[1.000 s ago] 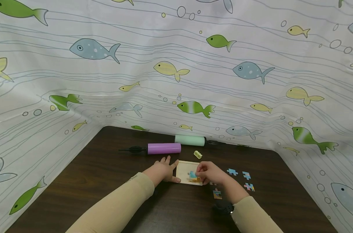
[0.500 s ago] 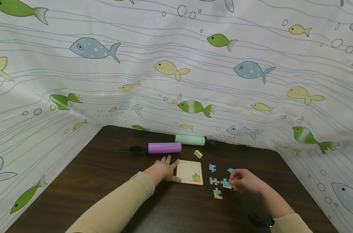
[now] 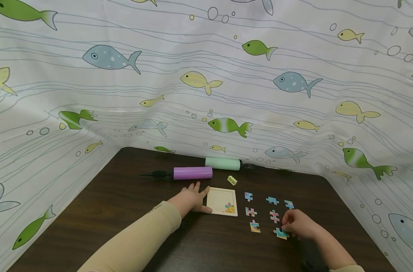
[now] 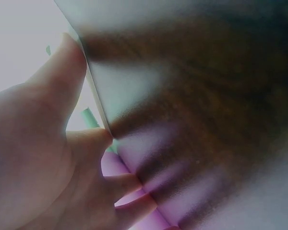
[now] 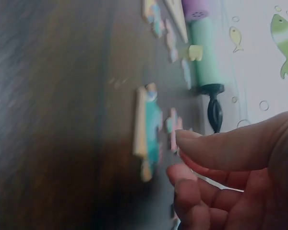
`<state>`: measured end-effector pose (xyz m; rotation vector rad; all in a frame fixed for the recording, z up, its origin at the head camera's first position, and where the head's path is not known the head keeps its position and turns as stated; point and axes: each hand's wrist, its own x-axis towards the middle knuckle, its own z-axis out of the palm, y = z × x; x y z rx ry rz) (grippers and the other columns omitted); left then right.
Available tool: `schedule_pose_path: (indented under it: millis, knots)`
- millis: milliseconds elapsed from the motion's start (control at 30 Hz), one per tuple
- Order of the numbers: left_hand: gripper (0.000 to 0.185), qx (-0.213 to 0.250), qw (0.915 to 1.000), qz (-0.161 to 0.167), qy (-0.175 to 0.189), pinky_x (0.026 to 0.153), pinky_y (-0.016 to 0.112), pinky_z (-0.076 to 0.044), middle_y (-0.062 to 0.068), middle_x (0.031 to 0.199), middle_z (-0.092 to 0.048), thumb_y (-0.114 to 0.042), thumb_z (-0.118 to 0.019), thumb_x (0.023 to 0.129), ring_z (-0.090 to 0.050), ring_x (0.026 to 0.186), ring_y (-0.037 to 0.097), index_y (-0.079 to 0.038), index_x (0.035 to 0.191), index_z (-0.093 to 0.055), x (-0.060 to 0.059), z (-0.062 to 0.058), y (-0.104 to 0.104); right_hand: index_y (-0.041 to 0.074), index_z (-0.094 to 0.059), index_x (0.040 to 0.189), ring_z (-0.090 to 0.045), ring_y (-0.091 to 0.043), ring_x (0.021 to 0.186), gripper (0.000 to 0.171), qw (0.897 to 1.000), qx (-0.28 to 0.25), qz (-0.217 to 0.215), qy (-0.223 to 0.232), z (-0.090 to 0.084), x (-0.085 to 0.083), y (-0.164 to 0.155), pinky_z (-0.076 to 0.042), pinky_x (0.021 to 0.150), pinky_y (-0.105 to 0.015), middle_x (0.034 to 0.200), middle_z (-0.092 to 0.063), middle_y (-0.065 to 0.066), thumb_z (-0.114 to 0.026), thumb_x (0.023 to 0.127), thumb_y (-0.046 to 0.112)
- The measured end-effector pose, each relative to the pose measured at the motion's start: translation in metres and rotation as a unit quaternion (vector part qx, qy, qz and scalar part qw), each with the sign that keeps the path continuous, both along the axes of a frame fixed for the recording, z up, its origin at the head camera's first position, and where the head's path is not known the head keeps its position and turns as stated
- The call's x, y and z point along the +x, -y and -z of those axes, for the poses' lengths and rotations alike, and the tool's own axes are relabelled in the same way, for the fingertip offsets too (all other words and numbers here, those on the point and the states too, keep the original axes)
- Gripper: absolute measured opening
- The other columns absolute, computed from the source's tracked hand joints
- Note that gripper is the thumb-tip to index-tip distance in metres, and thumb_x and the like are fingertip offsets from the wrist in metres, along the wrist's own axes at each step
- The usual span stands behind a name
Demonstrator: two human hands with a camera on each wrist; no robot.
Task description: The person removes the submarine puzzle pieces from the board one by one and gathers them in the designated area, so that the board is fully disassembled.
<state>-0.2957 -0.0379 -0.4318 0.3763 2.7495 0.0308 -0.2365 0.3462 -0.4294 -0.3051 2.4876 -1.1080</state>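
Note:
My left hand (image 3: 192, 198) rests at the left edge of a shallow wooden puzzle tray (image 3: 216, 200), thumb and fingers spread. A printed puzzle piece (image 3: 230, 208) lies in the tray's lower right corner. My right hand (image 3: 300, 224) hovers low over the table beside a blue-and-yellow puzzle piece (image 3: 280, 234). In the right wrist view, that piece lies apart from the thumb and the loosely curled fingers, with nothing visible between them. A pink puzzle piece (image 3: 274, 216) lies just behind it. The left wrist view shows the fingers touching the tabletop, which reflects them.
More puzzle pieces lie right of the tray, including a blue one (image 3: 272, 200) and an orange-cornered one (image 3: 255, 226). Behind stand out a purple hand pump (image 3: 193, 173), a mint-green pump (image 3: 222, 163) and a small yellow block (image 3: 232, 180). A fish-print curtain (image 3: 159, 83) surrounds the table.
My right hand has carried the blue-and-yellow puzzle piece from over the tray rightward and toward me, and the piece now lies on the table. My left hand stays put.

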Motion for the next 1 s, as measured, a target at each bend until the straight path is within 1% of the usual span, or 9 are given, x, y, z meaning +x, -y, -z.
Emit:
schedule_pose_path:
  millis: [200, 400, 567, 667, 767, 833, 867, 900, 1000]
  knots:
    - [0.091, -0.004, 1.0000, -0.003, 0.004, 0.114, 0.050, -0.022, 0.013, 0.162, -0.018, -0.070, -0.056, 0.086, -0.020, 0.146, 0.033, -0.029, 0.159, -0.022, 0.000, 0.001, -0.001, -0.001, -0.057, 0.091, -0.042, -0.015, 0.051, 0.010, 1.000, -0.015, -0.004, -0.019, -0.006, -0.008, 0.021, -0.038, 0.047, -0.029, 0.071, -0.051, -0.005, -0.066, 0.092, 0.002]
    - [0.092, 0.000, 1.0000, -0.002, -0.004, 0.113, 0.051, -0.023, 0.013, 0.162, -0.019, -0.072, -0.056, 0.084, -0.021, 0.146, 0.034, -0.029, 0.159, -0.023, -0.001, 0.003, 0.000, 0.000, -0.058, 0.091, -0.044, -0.015, 0.053, 0.008, 0.998, -0.011, -0.028, -0.050, -0.012, -0.022, 0.060, -0.039, 0.046, -0.029, 0.072, -0.054, -0.007, -0.065, 0.093, 0.001]
    - [0.092, -0.005, 1.0000, -0.002, -0.001, 0.113, 0.051, -0.023, 0.012, 0.162, -0.019, -0.072, -0.056, 0.085, -0.021, 0.146, 0.033, -0.029, 0.159, -0.022, -0.003, 0.005, -0.001, 0.000, -0.060, 0.090, -0.047, -0.016, 0.055, 0.008, 0.998, -0.003, -0.022, -0.065, -0.009, -0.036, 0.098, -0.039, 0.048, -0.030, 0.073, -0.055, -0.005, -0.068, 0.090, 0.000]
    - [0.092, -0.011, 0.9999, 0.005, 0.003, 0.114, 0.052, -0.021, 0.014, 0.162, -0.016, -0.072, -0.054, 0.086, -0.019, 0.146, 0.034, -0.029, 0.160, -0.019, -0.005, 0.010, -0.001, 0.000, -0.061, 0.091, -0.050, -0.016, 0.056, 0.009, 0.997, -0.006, -0.019, -0.079, -0.004, -0.044, 0.117, -0.042, 0.049, -0.031, 0.074, -0.056, -0.005, -0.069, 0.088, -0.002]
    - [0.092, -0.010, 0.9999, 0.005, 0.003, 0.114, 0.052, -0.021, 0.014, 0.162, -0.017, -0.072, -0.054, 0.086, -0.019, 0.146, 0.034, -0.029, 0.160, -0.019, -0.003, 0.008, -0.002, 0.001, -0.063, 0.090, -0.051, -0.016, 0.056, 0.009, 0.995, -0.001, -0.024, -0.094, 0.002, -0.051, 0.132, -0.044, 0.049, -0.030, 0.073, -0.055, -0.004, -0.071, 0.087, -0.002]
    - [0.091, -0.007, 1.0000, 0.002, 0.003, 0.113, 0.051, -0.022, 0.013, 0.162, -0.018, -0.071, -0.055, 0.086, -0.020, 0.146, 0.033, -0.030, 0.159, -0.021, -0.001, 0.004, -0.002, 0.002, -0.064, 0.090, -0.051, -0.015, 0.056, 0.011, 0.995, 0.000, -0.027, -0.096, 0.004, -0.053, 0.141, -0.045, 0.049, -0.030, 0.072, -0.054, -0.004, -0.073, 0.085, -0.002]
    - [0.091, -0.004, 1.0000, 0.001, 0.001, 0.113, 0.050, -0.023, 0.012, 0.162, -0.019, -0.071, -0.056, 0.085, -0.021, 0.146, 0.032, -0.030, 0.159, -0.022, -0.001, 0.003, -0.002, 0.002, -0.064, 0.089, -0.050, -0.015, 0.056, 0.012, 0.995, 0.002, -0.028, -0.097, 0.006, -0.055, 0.145, -0.044, 0.049, -0.029, 0.072, -0.054, -0.004, -0.074, 0.085, -0.001]
    - [0.091, -0.004, 1.0000, -0.002, 0.001, 0.113, 0.050, -0.023, 0.011, 0.162, -0.019, -0.071, -0.056, 0.085, -0.021, 0.146, 0.031, -0.030, 0.159, -0.023, 0.002, -0.002, -0.002, 0.003, -0.064, 0.088, -0.049, -0.015, 0.056, 0.012, 0.995, 0.004, -0.029, -0.097, 0.007, -0.055, 0.148, -0.043, 0.050, -0.029, 0.071, -0.053, -0.004, -0.075, 0.084, -0.001]
    - [0.091, -0.003, 1.0000, 0.001, 0.000, 0.113, 0.051, -0.023, 0.012, 0.162, -0.018, -0.071, -0.056, 0.086, -0.021, 0.146, 0.033, -0.029, 0.159, -0.022, 0.003, -0.004, -0.001, 0.003, -0.064, 0.086, -0.048, -0.015, 0.057, 0.017, 0.995, 0.014, -0.020, -0.099, 0.008, -0.056, 0.156, -0.042, 0.051, -0.029, 0.069, -0.053, -0.004, -0.080, 0.080, 0.001]
